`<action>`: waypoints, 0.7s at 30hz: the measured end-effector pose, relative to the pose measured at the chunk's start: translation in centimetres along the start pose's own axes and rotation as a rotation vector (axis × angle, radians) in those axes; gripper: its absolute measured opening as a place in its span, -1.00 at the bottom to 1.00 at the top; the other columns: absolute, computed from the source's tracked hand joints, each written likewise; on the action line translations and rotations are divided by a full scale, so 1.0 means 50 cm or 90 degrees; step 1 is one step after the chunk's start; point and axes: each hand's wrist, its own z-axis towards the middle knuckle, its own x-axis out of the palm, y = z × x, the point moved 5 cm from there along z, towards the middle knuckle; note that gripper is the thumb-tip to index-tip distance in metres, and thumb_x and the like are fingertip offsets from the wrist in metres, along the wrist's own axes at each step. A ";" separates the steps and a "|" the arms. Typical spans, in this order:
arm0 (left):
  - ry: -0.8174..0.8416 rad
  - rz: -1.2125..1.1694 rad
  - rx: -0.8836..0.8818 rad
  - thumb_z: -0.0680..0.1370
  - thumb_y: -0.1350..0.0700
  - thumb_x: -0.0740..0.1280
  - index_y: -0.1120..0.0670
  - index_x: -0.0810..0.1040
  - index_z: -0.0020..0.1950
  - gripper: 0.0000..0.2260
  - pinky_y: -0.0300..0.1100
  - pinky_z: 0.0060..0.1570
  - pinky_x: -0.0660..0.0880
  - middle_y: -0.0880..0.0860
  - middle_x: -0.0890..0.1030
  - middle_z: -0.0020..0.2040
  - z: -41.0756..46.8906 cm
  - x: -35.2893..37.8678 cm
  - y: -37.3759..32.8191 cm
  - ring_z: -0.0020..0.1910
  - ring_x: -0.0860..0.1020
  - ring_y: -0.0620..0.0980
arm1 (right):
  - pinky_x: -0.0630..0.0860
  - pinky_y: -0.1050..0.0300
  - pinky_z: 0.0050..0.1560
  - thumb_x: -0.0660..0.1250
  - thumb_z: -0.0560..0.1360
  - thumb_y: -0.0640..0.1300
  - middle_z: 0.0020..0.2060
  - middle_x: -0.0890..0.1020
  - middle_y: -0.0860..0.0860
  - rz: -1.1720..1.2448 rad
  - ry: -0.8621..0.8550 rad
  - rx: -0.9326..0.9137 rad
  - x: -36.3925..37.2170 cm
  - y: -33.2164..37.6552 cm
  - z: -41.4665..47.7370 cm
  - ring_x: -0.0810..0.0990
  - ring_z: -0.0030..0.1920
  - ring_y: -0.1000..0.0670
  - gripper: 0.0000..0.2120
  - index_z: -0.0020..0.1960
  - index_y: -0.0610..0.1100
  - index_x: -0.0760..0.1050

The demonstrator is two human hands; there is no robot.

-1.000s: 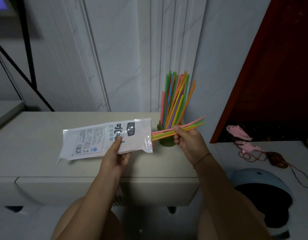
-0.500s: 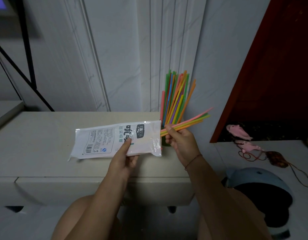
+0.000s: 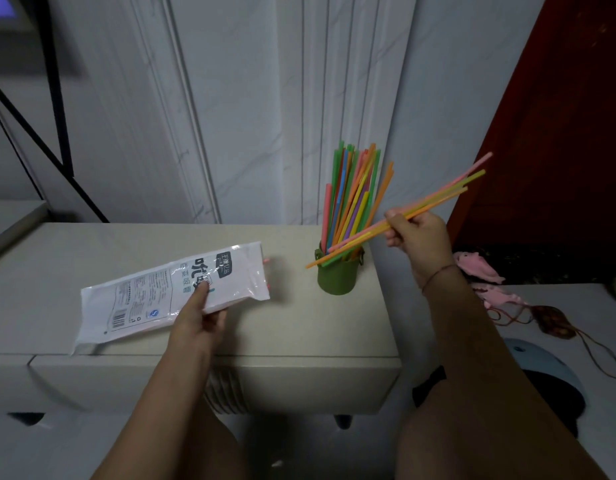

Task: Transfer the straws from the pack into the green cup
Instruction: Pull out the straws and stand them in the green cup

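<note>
By the green cup (image 3: 337, 278), already full of straws (image 3: 351, 195), the right hand (image 3: 417, 233) holds a few more, the left hand (image 3: 199, 317) holds the pack (image 3: 154, 292)

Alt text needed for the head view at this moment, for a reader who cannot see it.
The right hand pinches a few coloured straws, tilted, with their lower ends at the rim of a green cup that holds many more straws. The left hand holds the white pack over a beige cabinet top.
</note>
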 end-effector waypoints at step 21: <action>0.039 0.005 -0.052 0.50 0.28 0.40 0.06 0.56 -0.05 -0.87 -0.13 -0.36 0.64 0.01 0.72 -0.32 -0.011 0.046 0.054 -0.35 0.69 -0.07 | 0.53 0.19 -0.30 0.30 0.51 -0.18 -0.40 0.54 0.00 -0.249 0.054 -0.062 0.057 -0.005 0.044 0.51 -0.39 0.05 -0.92 -0.11 -0.19 0.53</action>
